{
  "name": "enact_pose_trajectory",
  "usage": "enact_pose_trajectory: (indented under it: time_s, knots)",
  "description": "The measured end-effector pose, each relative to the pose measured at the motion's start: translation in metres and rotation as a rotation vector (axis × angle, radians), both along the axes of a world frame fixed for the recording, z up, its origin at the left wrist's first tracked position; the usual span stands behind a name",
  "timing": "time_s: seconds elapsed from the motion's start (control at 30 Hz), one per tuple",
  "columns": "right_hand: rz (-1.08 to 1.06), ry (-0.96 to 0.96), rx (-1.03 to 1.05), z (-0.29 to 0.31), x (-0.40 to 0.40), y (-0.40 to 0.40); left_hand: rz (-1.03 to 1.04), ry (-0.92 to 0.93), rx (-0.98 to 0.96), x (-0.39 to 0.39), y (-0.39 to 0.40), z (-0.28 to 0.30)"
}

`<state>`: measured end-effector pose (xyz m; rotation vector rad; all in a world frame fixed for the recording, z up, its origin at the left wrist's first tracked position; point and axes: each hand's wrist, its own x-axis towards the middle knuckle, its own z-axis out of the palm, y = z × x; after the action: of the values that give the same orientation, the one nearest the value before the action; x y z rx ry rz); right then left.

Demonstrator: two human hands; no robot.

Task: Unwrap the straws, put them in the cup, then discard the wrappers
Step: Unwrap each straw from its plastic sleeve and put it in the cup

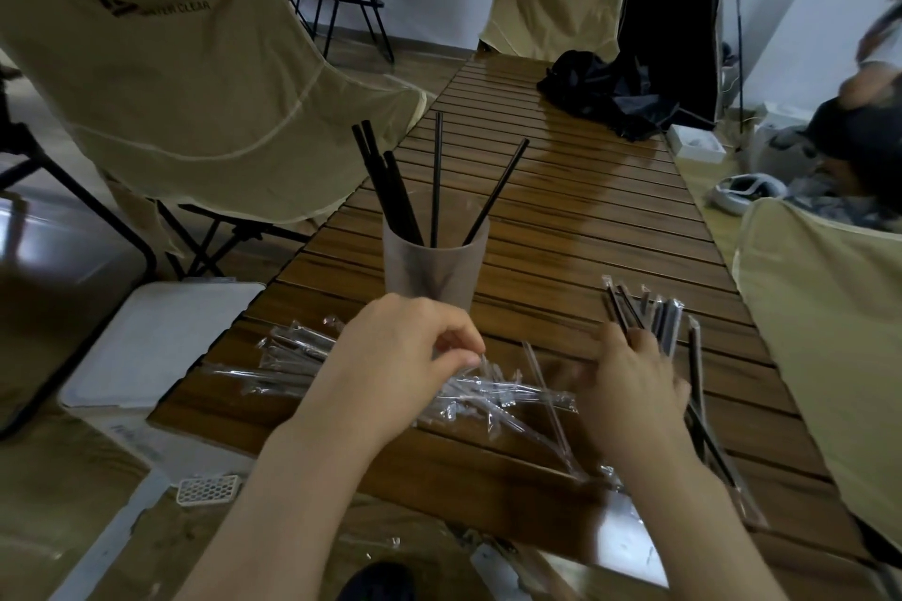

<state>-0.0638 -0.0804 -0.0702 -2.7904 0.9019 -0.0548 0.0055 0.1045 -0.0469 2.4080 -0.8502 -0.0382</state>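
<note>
Right now your cup (436, 266), a translucent greyish tumbler, stands on the slatted wooden table (576, 220) with five bare black straws (436, 181) leaning out of it. Just in front of the cup lies a heap of clear, crinkled empty wrappers (493, 393). Your left hand (400, 356) pinches one wrapper from that heap between thumb and forefinger. To the right of the cup lie wrapped straws (659, 317), black inside clear sleeves; your right hand (634, 386) rests on them, blurred, so you cannot tell whether it grips any.
</note>
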Motion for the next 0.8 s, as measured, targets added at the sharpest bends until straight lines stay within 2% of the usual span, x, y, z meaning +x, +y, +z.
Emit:
enact_pose_trajectory:
  time_s: [0.2, 0.27, 0.37, 0.57, 0.8]
  knots:
    - [-0.085, 0.135, -0.056, -0.013, -0.002, -0.008, -0.058, 0.043, 0.047, -0.008, -0.015, -0.008]
    - [-0.092, 0.067, -0.067, -0.016, -0.004, -0.016, -0.074, 0.056, 0.074, -0.012, -0.02, -0.011]
    - [-0.135, -0.08, 0.035, -0.015, -0.005, -0.027, -0.082, 0.049, 0.088, -0.017, -0.026, -0.012]
    - [-0.222, -0.19, 0.096, -0.01, -0.007, -0.038, -0.098, 0.036, 0.051, -0.026, -0.041, -0.011]
    - [-0.137, -0.096, 0.028, -0.019, -0.008, -0.028, -0.114, 0.048, 0.081, -0.034, -0.048, -0.015]
